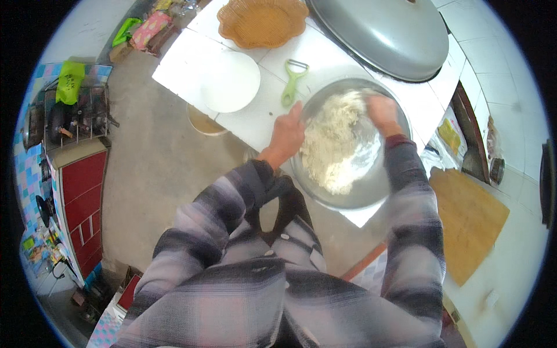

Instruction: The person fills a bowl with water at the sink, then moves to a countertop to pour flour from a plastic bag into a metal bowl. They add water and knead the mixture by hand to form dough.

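A wide metal basin (357, 198) holds a shaggy mass of flour dough (333, 139), with loose pale flour (370, 152) on its right side. With curled fingers, my left hand (285, 137) grips the basin's left rim. My right hand (383, 114) is inside the basin at the dough's upper right edge; it is blurred, and its fingertips are hidden. Just beyond my left hand lies a green peeler (292, 82) on the white tiled table (270, 119). A round white plate or bowl (233, 82) sits left of the peeler.
A scalloped brown basket (263, 24) stands at the table's far edge. Beside it, a large grey domed lid (383, 35) covers a pan. A wooden board (470, 222) leans at the right. Across the floor (143, 174) stands a red-fronted cabinet (82, 209).
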### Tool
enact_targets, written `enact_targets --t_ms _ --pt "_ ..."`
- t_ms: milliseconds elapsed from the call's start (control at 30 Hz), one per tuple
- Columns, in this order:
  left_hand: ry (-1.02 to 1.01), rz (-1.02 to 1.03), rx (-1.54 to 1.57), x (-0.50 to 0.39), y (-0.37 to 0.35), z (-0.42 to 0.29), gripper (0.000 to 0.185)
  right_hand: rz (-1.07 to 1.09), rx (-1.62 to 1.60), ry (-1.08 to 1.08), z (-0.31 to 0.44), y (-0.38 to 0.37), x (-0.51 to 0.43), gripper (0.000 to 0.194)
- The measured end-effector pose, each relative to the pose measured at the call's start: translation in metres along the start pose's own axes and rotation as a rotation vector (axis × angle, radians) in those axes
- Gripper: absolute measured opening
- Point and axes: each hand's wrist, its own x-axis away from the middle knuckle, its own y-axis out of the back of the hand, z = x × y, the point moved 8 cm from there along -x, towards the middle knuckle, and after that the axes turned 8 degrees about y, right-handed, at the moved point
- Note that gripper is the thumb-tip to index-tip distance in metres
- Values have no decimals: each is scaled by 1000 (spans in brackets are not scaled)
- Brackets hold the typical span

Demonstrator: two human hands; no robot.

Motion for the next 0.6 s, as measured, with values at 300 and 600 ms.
enact_targets --t_ms 300,600 --pt "-74 -18 107 -2 -1 -5 41 57 -401 -698 -69 -33 105 31" --pt "-152 -4 126 0 -1 -10 44 5 -272 242 145 25 -34 12"
